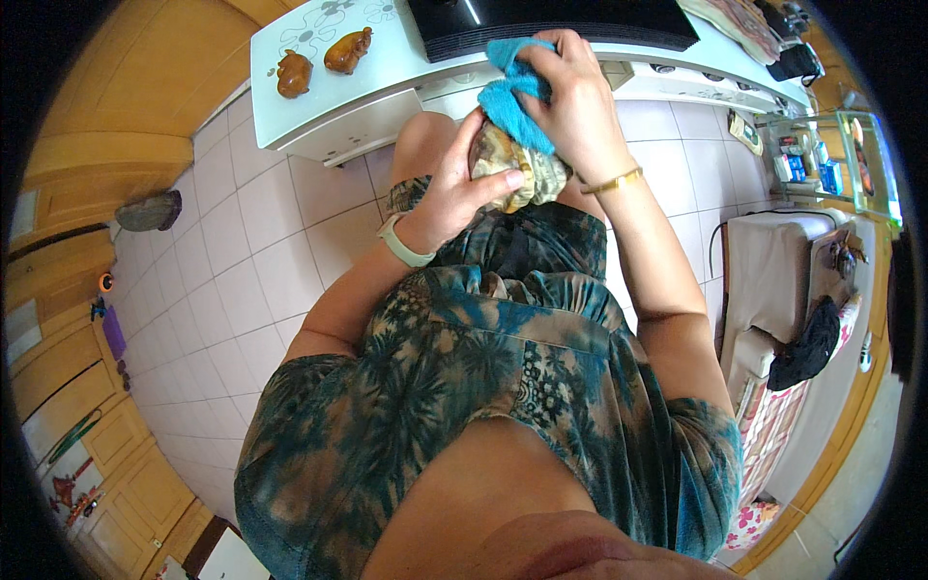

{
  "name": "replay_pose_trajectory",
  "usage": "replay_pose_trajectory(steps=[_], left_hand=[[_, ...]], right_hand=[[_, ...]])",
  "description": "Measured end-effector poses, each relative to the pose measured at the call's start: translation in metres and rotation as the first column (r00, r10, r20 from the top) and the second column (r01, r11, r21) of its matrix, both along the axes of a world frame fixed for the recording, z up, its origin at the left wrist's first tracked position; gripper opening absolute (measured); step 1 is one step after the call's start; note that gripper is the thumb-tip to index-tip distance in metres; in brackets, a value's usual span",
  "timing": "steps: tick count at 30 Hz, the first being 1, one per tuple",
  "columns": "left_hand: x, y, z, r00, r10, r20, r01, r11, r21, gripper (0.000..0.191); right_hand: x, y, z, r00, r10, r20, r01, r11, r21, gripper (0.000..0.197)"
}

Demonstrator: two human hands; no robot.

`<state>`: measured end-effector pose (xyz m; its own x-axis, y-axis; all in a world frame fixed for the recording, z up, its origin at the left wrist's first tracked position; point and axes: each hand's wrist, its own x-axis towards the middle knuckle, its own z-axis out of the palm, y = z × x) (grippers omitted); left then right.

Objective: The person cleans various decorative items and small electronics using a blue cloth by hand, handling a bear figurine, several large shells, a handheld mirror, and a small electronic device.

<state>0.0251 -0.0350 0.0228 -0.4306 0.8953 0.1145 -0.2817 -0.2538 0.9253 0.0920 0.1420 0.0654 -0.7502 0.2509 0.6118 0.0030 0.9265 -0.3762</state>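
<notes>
My left hand (458,181) grips a cream-and-brown mottled ornament (500,170), perhaps carved stone, with the thumb across its near side. A blue cloth (516,109) is bunched in my right hand (574,101) and lies against the top of the ornament. Both hands are above my lap, close to the front of a white glass-topped cabinet (355,101). The cloth and fingers hide the ornament's upper part, so its full shape cannot be made out. Two glossy brown animal figurines, one (294,74) left of the other (349,51), stand on the cabinet top.
A black flat panel (551,22), apparently a television, rests on the cabinet. To the right are a glass shelf unit (819,156) with small boxes and a pale sofa (768,275) bearing a black cloth (805,344). A dark stone-like object (148,211) sits on the tiled floor (239,268) by wooden doors (130,87).
</notes>
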Motion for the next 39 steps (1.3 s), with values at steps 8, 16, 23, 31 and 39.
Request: replay_pose_trajectory(steps=[8,16,23,31,39], left_hand=[[-0.011,0.007,-0.002,0.906,0.107,0.409,-0.146,0.987,0.064,0.061],[-0.02,0.002,-0.001,0.89,0.14,0.434,-0.181,0.982,0.054,0.059],[-0.013,0.001,-0.002,0.93,0.137,0.34,-0.164,0.985,0.053,0.059],[-0.009,0.003,0.002,0.894,0.023,0.447,-0.047,0.998,0.041,0.063],[-0.025,0.002,-0.008,0.83,0.001,0.558,-0.06,0.994,0.087,0.064]], right_hand=[[0.05,-0.053,0.013,0.982,-0.018,0.189,-0.002,0.995,0.101,0.026],[0.072,-0.028,-0.008,1.0,0.004,-0.028,-0.009,0.985,-0.173,0.033],[0.047,-0.038,0.003,0.99,0.041,0.136,-0.039,0.999,-0.016,0.04],[0.007,0.035,0.008,0.932,-0.131,-0.339,-0.058,0.867,-0.494,0.04],[0.023,-0.017,-0.002,0.993,0.08,-0.089,-0.083,0.996,-0.037,0.031]])
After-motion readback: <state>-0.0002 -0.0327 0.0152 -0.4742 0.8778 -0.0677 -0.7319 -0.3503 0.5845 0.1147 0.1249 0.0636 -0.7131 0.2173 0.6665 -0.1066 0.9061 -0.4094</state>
